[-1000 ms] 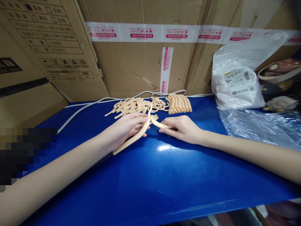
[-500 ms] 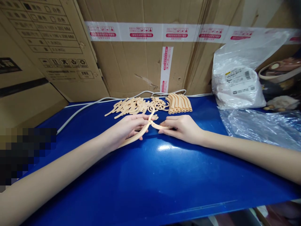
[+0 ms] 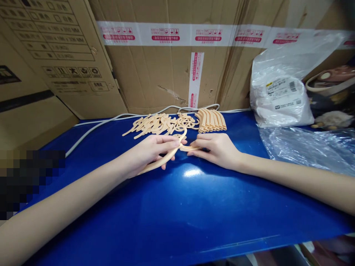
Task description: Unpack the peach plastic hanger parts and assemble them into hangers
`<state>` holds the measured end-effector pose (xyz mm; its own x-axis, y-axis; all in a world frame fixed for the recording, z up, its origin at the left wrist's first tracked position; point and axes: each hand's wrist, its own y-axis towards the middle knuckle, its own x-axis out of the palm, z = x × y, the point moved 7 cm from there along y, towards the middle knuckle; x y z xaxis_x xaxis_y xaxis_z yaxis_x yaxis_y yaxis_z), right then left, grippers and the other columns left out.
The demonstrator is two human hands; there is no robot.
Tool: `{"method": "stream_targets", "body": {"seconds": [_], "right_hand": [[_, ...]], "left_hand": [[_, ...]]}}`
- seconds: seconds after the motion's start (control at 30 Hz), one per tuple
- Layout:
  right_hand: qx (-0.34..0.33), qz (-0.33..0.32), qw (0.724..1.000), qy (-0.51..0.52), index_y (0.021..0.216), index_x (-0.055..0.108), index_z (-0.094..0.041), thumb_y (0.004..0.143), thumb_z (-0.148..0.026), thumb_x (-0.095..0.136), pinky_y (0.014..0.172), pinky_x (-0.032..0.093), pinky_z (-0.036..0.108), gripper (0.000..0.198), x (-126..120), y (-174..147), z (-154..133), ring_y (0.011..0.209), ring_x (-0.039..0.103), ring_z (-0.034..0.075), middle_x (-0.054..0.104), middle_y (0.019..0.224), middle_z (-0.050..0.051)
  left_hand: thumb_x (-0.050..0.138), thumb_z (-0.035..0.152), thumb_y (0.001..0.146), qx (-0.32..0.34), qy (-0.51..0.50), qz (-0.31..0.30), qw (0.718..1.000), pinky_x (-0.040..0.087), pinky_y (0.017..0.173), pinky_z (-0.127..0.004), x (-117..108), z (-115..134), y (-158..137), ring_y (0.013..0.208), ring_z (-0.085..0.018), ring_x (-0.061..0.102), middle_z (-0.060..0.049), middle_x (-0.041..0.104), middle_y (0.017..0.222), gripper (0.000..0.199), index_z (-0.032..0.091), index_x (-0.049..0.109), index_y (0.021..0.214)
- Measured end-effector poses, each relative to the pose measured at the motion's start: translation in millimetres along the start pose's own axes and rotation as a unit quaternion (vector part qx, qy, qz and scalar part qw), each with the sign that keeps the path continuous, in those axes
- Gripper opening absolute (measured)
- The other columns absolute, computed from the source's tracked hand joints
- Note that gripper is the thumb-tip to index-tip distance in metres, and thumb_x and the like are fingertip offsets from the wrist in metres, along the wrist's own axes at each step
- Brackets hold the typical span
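My left hand (image 3: 151, 149) is closed around a long curved beige hanger arm (image 3: 161, 162), which slants down toward my wrist. From its upper end rises a slim curved hook piece (image 3: 183, 134), pinched near the fingertips. Between thumb and fingers, my right hand (image 3: 217, 147) grips a second curved hanger arm (image 3: 187, 148). Its left end meets the other pieces at the joint; whether they are locked together cannot be made out. Just behind my hands lie a loose pile of beige hook pieces (image 3: 152, 124) and a neat stack of hanger arms (image 3: 211, 121).
A blue table (image 3: 177, 214) lies under my hands. Cardboard (image 3: 155, 74) walls off its back and left, with a white cable (image 3: 97, 133) along the rear. At right stand a white plastic bag (image 3: 280, 99) and a clear plastic sheet (image 3: 310, 147).
My left hand has shifted slightly right, toward my right hand. The hook piece now leans further right, and the second arm overlaps the joint more closely. Both hands keep their hold.
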<state>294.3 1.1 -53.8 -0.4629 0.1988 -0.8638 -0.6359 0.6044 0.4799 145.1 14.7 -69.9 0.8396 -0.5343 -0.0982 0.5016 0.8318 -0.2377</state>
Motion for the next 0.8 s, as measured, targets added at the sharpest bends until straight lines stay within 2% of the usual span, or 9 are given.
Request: {"method": "stream_targets", "body": {"seconds": [0.2, 0.33, 0.63, 0.8], "right_hand": [[-0.006, 0.009, 0.999, -0.036, 0.087, 0.07, -0.016, 0.095, -0.045, 0.049, 0.058, 0.034, 0.023, 0.037, -1, 0, -2, 0.068, 0.057, 0.012, 0.062, 0.075, 0.001], [-0.016, 0.008, 0.999, -0.045, 0.085, 0.068, -0.016, 0.096, -0.045, 0.047, 0.058, 0.033, 0.023, 0.038, -1, 0, -3, 0.068, 0.056, 0.011, 0.061, 0.075, 0.001], [-0.024, 0.003, 0.999, -0.047, 0.089, 0.07, -0.016, 0.098, -0.045, 0.044, 0.055, 0.031, 0.023, 0.041, -1, 0, -3, 0.063, 0.054, 0.01, 0.059, 0.073, 0.0], [-0.041, 0.016, 0.997, -0.062, 0.093, 0.072, -0.016, 0.099, -0.044, 0.043, 0.055, 0.031, 0.023, 0.041, -4, -1, -7, 0.06, 0.053, 0.01, 0.059, 0.071, 0.0]], "left_hand": [[0.064, 0.033, 0.086, 0.016, 0.008, -0.015, 1.0, 0.05, 0.041, -0.015, 3, 3, -2, 0.063, -0.011, 0.058, 0.0, 0.06, 0.071, 0.022, 0.017, 0.064, 0.1], [0.063, 0.033, 0.086, 0.018, 0.017, 0.006, 1.0, 0.054, 0.044, -0.019, 4, 5, -4, 0.061, -0.012, 0.059, -0.001, 0.062, 0.07, 0.02, 0.016, 0.059, 0.096], [0.057, 0.033, 0.088, 0.042, 0.092, 0.03, 0.994, 0.052, 0.045, -0.018, 1, 10, 1, 0.053, -0.011, 0.059, -0.001, 0.065, 0.063, 0.02, 0.015, 0.057, 0.095], [0.058, 0.034, 0.086, 0.053, 0.099, 0.034, 0.993, 0.05, 0.044, -0.018, 1, 11, 0, 0.051, -0.01, 0.057, 0.0, 0.064, 0.061, 0.021, 0.014, 0.057, 0.094]]}}
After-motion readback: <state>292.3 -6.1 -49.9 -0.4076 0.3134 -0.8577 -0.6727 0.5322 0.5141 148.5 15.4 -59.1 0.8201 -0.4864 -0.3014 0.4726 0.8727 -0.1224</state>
